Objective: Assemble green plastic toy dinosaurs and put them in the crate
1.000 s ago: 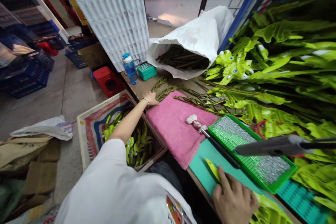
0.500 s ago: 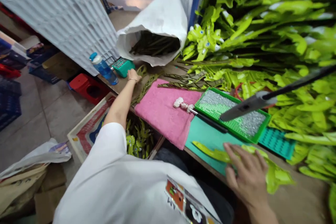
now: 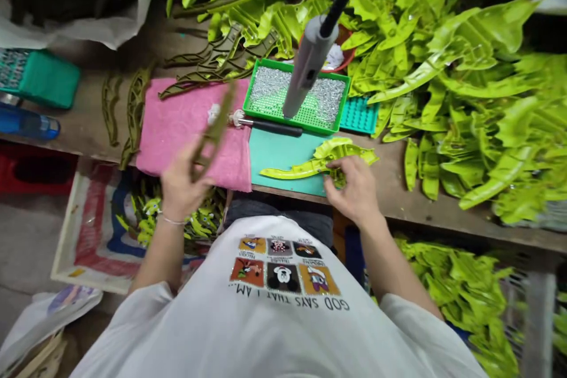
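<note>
My left hand (image 3: 183, 180) is closed around a long, curved, olive-green plastic piece (image 3: 212, 136) with cut-outs, raised and tilted over the pink towel (image 3: 163, 147); motion blurs it. On the teal mat (image 3: 274, 156) lies a lime-green plastic piece (image 3: 310, 166) with a long tapering end pointing left. The fingers and thumb of my right hand (image 3: 354, 189) are curled on its near edge. Beyond the mat stands a green tray (image 3: 299, 121) of small silvery metal parts. A tool with a black handle (image 3: 277, 127) lies along its front, its metal shaft reaching white wrapped material.
A grey cylindrical tool (image 3: 305, 68) hangs over the tray. Olive pieces (image 3: 135, 112) lie left of the towel. Lime-green pieces (image 3: 443, 88) pile up at the back and right. A teal box (image 3: 51, 80) and blue bottle (image 3: 29, 122) stand left; a crate (image 3: 66, 248) sits below.
My left hand has come back from the far left, now carrying an olive-green piece. My right hand stays at the lime-green piece, its fingers now curled. The view has swung right.
</note>
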A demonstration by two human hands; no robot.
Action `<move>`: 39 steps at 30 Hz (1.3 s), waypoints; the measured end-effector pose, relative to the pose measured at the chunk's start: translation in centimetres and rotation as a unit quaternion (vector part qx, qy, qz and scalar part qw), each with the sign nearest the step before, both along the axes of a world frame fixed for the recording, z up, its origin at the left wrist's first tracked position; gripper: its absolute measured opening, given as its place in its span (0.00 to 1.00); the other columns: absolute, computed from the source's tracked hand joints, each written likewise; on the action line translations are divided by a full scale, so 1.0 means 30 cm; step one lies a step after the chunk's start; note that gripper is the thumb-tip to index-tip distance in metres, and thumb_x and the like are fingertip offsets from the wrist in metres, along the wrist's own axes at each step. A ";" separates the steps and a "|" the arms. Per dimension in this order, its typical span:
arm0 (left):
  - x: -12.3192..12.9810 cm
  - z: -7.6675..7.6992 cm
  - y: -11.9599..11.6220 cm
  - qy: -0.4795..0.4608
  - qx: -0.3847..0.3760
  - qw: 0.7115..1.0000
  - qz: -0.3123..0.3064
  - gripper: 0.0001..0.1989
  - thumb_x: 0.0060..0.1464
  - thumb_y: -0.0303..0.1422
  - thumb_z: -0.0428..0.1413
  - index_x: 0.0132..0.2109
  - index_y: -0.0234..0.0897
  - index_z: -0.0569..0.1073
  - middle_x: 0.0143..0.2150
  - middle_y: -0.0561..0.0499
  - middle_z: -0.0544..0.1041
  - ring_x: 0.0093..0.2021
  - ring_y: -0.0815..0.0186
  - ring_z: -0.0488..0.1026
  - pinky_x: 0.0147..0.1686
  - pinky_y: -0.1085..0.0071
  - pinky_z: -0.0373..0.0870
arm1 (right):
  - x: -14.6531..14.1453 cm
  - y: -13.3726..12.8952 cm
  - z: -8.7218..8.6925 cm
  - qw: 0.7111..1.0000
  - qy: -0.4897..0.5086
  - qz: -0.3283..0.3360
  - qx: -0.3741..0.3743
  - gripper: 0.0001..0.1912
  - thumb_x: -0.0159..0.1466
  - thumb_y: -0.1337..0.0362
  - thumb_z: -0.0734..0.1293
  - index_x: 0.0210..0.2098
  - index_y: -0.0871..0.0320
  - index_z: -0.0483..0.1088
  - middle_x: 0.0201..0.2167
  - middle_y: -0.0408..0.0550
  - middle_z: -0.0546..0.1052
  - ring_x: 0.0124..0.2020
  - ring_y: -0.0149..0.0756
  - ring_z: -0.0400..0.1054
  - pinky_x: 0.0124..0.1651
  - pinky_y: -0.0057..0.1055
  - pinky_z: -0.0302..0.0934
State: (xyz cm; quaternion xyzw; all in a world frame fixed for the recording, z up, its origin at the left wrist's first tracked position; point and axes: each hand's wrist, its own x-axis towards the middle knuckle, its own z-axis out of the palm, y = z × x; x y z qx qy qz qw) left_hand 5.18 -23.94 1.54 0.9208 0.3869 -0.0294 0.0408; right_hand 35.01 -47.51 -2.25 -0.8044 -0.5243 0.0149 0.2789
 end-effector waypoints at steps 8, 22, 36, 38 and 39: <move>0.368 -0.061 -0.182 -0.091 -0.086 0.970 -0.207 0.23 0.64 0.42 0.52 0.63 0.45 0.66 0.53 0.43 0.72 0.51 0.54 0.72 0.50 0.59 0.73 | -0.028 0.010 -0.060 0.996 0.053 -0.056 -0.035 0.05 0.60 0.64 0.64 0.32 0.57 0.72 0.29 0.49 0.72 0.32 0.40 0.68 0.38 0.38 0.62; 0.382 -0.104 -0.171 -0.064 -0.041 0.956 -0.285 0.24 0.63 0.37 0.56 0.65 0.40 0.67 0.51 0.43 0.75 0.47 0.54 0.68 0.44 0.60 0.67 | -0.017 -0.042 -0.121 0.991 -0.026 -0.076 0.108 0.18 0.66 0.70 0.61 0.53 0.58 0.74 0.30 0.46 0.72 0.30 0.34 0.67 0.36 0.31 0.65; 0.547 -0.190 -0.282 -0.187 -0.037 0.938 -0.290 0.19 0.70 0.39 0.48 0.62 0.41 0.71 0.49 0.46 0.78 0.47 0.60 0.71 0.42 0.64 0.65 | -0.016 -0.032 -0.139 0.990 -0.130 -0.043 0.036 0.19 0.70 0.67 0.59 0.57 0.63 0.70 0.31 0.51 0.71 0.33 0.37 0.66 0.39 0.34 0.63; 0.547 -0.202 -0.277 -0.213 -0.026 0.929 -0.302 0.19 0.70 0.37 0.48 0.63 0.39 0.70 0.48 0.45 0.79 0.47 0.60 0.71 0.43 0.64 0.66 | -0.015 -0.024 -0.133 0.987 -0.142 -0.045 0.060 0.19 0.69 0.69 0.59 0.56 0.64 0.71 0.31 0.52 0.71 0.33 0.36 0.66 0.38 0.33 0.65; 0.547 -0.206 -0.273 -0.218 -0.019 0.926 -0.307 0.19 0.70 0.37 0.48 0.63 0.38 0.70 0.48 0.45 0.79 0.46 0.60 0.71 0.43 0.64 0.66 | -0.014 -0.020 -0.132 0.985 -0.149 -0.045 0.069 0.19 0.69 0.70 0.59 0.56 0.64 0.71 0.32 0.52 0.71 0.33 0.37 0.66 0.38 0.34 0.66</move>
